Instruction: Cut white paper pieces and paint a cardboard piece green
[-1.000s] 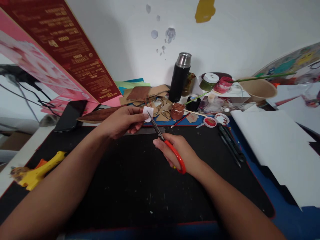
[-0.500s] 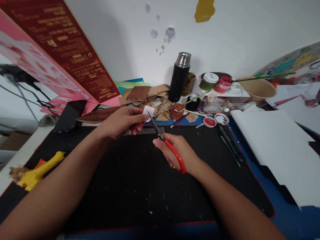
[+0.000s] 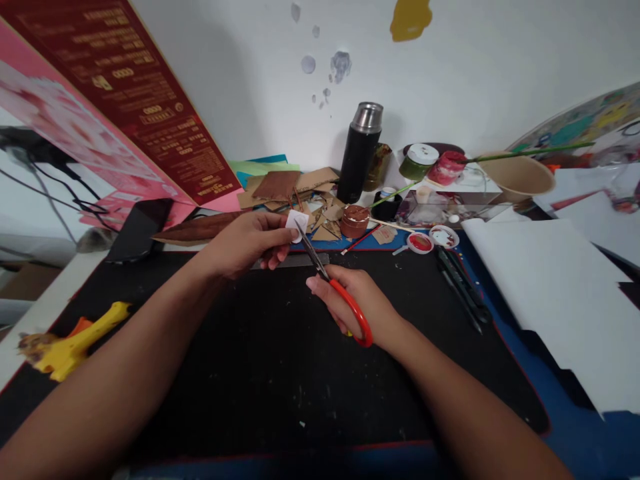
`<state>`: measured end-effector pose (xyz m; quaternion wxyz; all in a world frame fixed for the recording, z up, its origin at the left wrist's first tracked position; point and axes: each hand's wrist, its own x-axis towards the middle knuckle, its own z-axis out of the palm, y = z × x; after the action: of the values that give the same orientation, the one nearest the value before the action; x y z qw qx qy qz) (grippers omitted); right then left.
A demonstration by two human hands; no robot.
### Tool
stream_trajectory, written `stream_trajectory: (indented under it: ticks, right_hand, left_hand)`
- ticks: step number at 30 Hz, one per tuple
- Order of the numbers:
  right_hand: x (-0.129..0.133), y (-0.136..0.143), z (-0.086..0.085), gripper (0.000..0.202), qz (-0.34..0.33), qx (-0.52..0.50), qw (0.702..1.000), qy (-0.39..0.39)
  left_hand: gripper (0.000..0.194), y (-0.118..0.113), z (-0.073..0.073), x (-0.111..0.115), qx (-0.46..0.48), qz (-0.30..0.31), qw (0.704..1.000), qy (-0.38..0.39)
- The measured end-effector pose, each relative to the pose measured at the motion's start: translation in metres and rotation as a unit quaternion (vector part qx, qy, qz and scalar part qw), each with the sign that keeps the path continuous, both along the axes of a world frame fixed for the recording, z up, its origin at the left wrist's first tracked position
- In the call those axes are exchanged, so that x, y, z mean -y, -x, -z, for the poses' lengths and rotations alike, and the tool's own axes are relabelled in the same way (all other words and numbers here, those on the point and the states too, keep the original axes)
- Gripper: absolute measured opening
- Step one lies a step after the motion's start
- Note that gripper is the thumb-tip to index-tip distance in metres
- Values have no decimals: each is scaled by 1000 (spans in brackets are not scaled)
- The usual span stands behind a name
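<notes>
Between thumb and fingers, my left hand (image 3: 255, 243) pinches a small piece of white paper (image 3: 299, 221) above the far part of the black desk mat (image 3: 270, 367). My right hand (image 3: 357, 297) grips a pair of scissors (image 3: 353, 308) with red handles. Their blades point away and to the left, with the tips at the paper. How far the blades are spread is hard to make out. Behind the hands lie brown cardboard scraps (image 3: 327, 215) and a jar of brown paint (image 3: 355, 222). A metal ruler (image 3: 300, 261) lies below the paper, partly hidden by my left hand.
A black thermos (image 3: 357, 157) stands against the wall. Paint jars (image 3: 419, 162) and a beige bowl (image 3: 517, 177) are at the back right. White paper sheets (image 3: 545, 293) and a dark utility knife (image 3: 463, 287) lie right. A yellow glue gun-like object (image 3: 83, 340) and a phone (image 3: 140, 230) are left.
Both hands keep almost the same place and grip. The scissors and the paper show hardly any movement; the view has shifted very slightly.
</notes>
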<state>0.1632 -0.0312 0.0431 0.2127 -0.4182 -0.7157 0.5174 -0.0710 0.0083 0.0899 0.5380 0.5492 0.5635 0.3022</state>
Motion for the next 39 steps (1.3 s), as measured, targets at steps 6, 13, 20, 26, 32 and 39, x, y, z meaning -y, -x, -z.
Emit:
stream_trajectory:
  ticks: [6, 13, 20, 26, 32, 39]
  right_hand:
    - [-1, -1, 0, 47, -4, 11, 1000, -16]
    - [0, 0, 0, 47, -4, 12, 1000, -18]
    - [-1, 0, -1, 48, -2, 14, 1000, -20]
    - [-1, 1, 0, 48, -3, 15, 1000, -26]
    - [0, 1, 0, 49, -3, 21, 999, -36]
    - [-1, 2, -5, 47, -6, 20, 999, -43]
  left_hand:
    - [17, -2, -2, 1, -6, -8, 1000, 6]
    - [19, 2, 1, -1, -10, 2, 1000, 9]
    - [18, 1, 0, -1, -8, -1, 1000, 10]
    - [19, 2, 2, -2, 11, 0, 1000, 16]
    - [20, 4, 4, -5, 38, -8, 998, 42]
    - [20, 9, 3, -6, 26, -19, 999, 29]
